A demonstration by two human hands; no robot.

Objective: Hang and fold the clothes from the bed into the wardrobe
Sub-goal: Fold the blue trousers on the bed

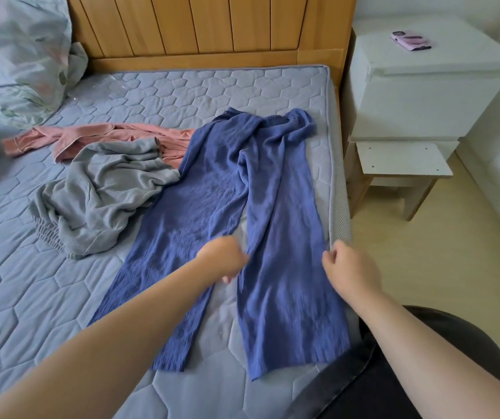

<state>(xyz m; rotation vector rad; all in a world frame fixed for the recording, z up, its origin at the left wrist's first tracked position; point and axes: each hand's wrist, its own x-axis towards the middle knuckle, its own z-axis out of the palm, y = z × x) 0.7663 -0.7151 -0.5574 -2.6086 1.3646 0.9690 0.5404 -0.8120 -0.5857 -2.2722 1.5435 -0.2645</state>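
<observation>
While the blue trousers (254, 207) lie spread on the mattress (31, 282), the right hand (352, 269) pinches the outer edge of their right leg between curled fingers, and the left hand (223, 259), fingers curled under, grips that leg's inner edge.

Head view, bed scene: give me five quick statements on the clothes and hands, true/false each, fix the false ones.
1. The blue trousers lie spread out on the mattress. True.
2. The grey garment is neatly folded. False: it lies crumpled.
3. A phone lies on the white nightstand. True.
4. The right hand is at the trousers' right edge. True.
5. The pink garment is nearer the camera than the trousers. False: it lies farther back, towards the headboard.
</observation>
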